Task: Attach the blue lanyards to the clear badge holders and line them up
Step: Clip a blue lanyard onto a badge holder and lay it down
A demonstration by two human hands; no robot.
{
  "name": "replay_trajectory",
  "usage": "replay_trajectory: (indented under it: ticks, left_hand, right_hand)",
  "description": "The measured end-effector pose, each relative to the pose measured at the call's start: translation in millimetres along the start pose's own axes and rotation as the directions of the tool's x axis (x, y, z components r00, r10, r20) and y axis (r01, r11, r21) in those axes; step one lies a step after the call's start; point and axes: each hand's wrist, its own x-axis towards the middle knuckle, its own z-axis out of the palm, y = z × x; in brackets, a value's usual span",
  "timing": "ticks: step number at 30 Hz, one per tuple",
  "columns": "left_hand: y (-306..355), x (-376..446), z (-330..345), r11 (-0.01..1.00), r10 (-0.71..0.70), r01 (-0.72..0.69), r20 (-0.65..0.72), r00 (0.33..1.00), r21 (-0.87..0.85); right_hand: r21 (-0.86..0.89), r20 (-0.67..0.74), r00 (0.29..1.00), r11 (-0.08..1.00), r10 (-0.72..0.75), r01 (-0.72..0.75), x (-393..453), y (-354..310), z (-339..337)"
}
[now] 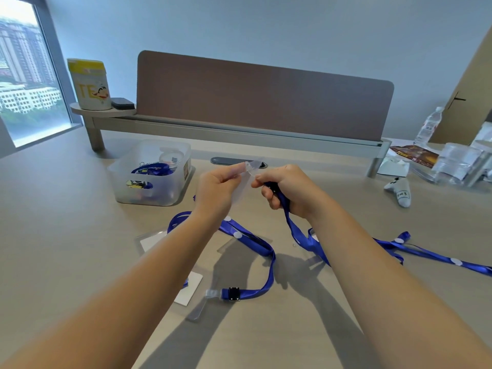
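A: Log entry. I see the left hand (218,186) pinching the top of a clear, soft plastic badge holder (243,182), raised above the pale wood-grain desk (66,209). The right hand (286,189) is curled round the black clip end of a blue woven lanyard (298,233), whose strap trails down to the desk.

B: Risks?

A: The clear strap tab is hard to see against the holder; I judge it may miss the slot. The holder is floppy and could buckle or slip from that pinch.

B: Anything else?

A: A second blue lanyard with clear clip (250,288) lies looped just beneath; the trailing strap could snag and drag it.
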Motion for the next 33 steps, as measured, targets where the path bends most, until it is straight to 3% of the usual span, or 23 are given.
replay_trajectory:
  ticks: [7,9,11,14,17,24,26,30,33]
  left_hand:
    - [-11,1,-2,0.918,0.286,-0.286,0.042,0.957,0.276]
    - [-12,1,-6,0.809,0.426,-0.431,0.108,0.898,0.399]
    - [-13,3,-12,0.637,0.535,-0.581,0.253,0.806,0.506]
    - [-14,8,-19,0.404,0.591,-0.68,0.392,0.705,0.612]
    - [-15,11,-24,0.317,0.563,-0.691,0.457,0.688,0.65]
    - [-19,10,-27,0.456,0.568,-0.676,0.395,0.722,0.579]
    - [-19,9,-25,0.56,0.547,-0.627,0.327,0.771,0.541]
    - [-12,9,-22,0.898,0.27,-0.319,0.192,0.943,0.302]
    - [2,9,-23,0.996,0.017,-0.037,0.253,0.967,0.076]
  right_hand:
    - [0.077,0.007,0.999,0.996,-0.048,0.047,0,4,4]
    - [0.095,-0.006,1.0,0.995,-0.007,0.008,0,4,5]
    - [0.082,-0.011,0.999,0.996,0.039,-0.038,0,4,6]
    - [0.036,-0.025,0.999,0.998,0.047,-0.046,0,5,7]
    - [0.039,-0.03,0.999,0.999,0.018,-0.017,-1,6,9]
    - [0.072,-0.015,0.999,0.996,-0.049,0.049,1,8,13]
    - [0.089,-0.014,0.998,0.994,-0.068,0.069,2,7,14]
    - [0.059,-0.078,0.989,0.989,-0.13,0.134,4,7,16]
    - [-0.011,-0.131,0.975,0.984,-0.178,0.178,6,6,18]
